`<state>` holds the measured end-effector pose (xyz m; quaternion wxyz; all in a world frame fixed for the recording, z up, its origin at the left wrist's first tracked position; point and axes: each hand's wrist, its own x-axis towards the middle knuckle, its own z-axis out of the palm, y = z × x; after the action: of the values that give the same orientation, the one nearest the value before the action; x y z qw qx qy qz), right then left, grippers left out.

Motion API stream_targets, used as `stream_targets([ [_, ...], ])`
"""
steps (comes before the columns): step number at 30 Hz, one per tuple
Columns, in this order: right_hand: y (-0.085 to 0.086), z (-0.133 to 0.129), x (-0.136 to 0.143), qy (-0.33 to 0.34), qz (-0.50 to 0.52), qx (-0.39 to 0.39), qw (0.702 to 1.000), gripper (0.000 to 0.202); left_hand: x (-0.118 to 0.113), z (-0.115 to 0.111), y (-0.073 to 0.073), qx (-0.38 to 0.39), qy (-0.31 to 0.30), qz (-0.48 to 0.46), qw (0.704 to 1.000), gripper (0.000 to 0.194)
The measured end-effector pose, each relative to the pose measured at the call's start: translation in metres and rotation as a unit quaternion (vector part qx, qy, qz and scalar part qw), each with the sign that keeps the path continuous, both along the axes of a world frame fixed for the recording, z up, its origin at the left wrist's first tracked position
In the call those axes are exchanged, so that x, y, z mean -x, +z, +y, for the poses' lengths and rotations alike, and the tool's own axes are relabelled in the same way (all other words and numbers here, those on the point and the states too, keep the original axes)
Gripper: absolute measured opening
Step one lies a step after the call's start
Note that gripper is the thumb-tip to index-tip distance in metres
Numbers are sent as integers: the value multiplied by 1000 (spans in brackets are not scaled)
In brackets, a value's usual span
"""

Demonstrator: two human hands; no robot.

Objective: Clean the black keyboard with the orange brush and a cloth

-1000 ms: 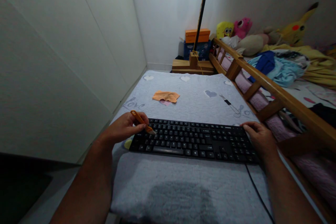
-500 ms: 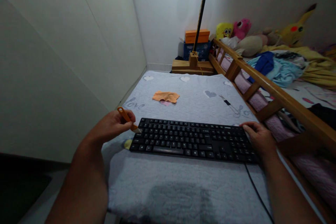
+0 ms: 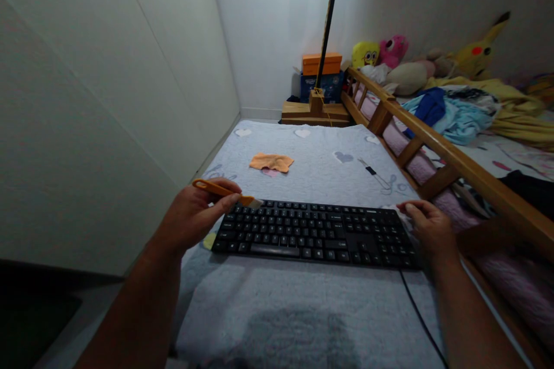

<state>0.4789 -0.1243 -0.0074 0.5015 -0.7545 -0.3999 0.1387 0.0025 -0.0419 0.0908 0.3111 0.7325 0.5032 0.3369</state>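
My left hand (image 3: 201,207) is closed around the handle of a small orange brush (image 3: 220,189) with pale bristles. The bristle tip is over the top row of keys near the left end of a black keyboard (image 3: 298,228). The keyboard lies flat across the bed cover, with its cable (image 3: 419,311) running down from the right part of its near edge. Just beyond the keyboard's right end is my right hand (image 3: 428,225), its thumb and fingers drawn together with nothing visible between them. A strip of cloth shows between this hand and the keyboard.
Behind the keyboard lie an orange cloth (image 3: 272,162) and a thin metal tool with a black band (image 3: 371,171). A wooden rail (image 3: 426,132) borders the right side. White cabinet doors (image 3: 130,98) stand on the left. A dark pole (image 3: 328,29) rises at the back.
My left hand and the brush have moved right and slightly up, from the keyboard's left end to its top key row. My right hand has come off the keyboard's right edge.
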Motion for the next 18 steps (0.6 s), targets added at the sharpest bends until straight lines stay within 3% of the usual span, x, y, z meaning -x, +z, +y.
stream_targets([
  [5, 9, -3, 6, -42, 35, -59, 997, 29, -30, -19, -8, 5, -89, -95, 991, 19],
  [8, 20, -3, 16, -41, 3, -82, 996, 27, -44, -26, -7, 0, -118, -121, 986, 17],
  [13, 39, -10, 33, 19, -86, -78, 993, 19, -65, -46, -1, -21, -210, -71, 975, 16],
  [18, 56, -28, 51, 156, -57, -39, 985, 15, -93, -75, 0, -99, -306, -3, 947, 17],
])
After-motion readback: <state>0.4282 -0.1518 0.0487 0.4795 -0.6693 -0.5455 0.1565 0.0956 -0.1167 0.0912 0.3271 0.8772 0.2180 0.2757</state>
